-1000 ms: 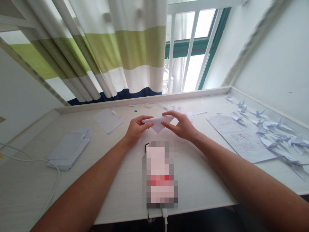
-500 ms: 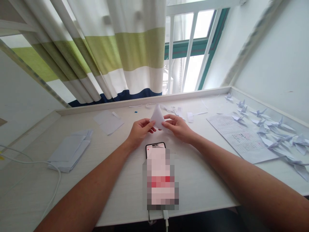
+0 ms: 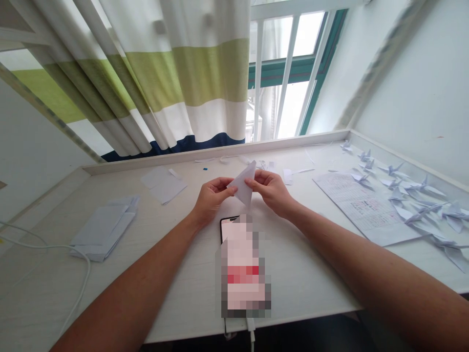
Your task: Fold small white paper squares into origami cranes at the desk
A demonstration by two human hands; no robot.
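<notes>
A small folded sheet of white paper [image 3: 243,185] is held up between both hands, just beyond the phone [image 3: 229,230]. My left hand [image 3: 212,199] pinches its left corner, thumb on the near face. On the right side, my right hand [image 3: 271,189] grips the paper's edge between thumb and fingers. The paper shows a pointed top at the upper right and another point at the bottom. Part of the phone's screen is blurred out; the phone lies face up between my forearms.
Several folded paper cranes [image 3: 421,210] stand at the right, some by a printed sheet [image 3: 366,210]. A stack of folded paper [image 3: 106,227] and loose sheets [image 3: 163,185] lie left. A white cable [image 3: 88,274] crosses the left side. Paper scraps lie near the back ledge [image 3: 176,159].
The folded paper has turned in my fingers: its tip has swung from pointing straight up toward the upper right, and a lower point now shows. Both hands keep hold of it.
</notes>
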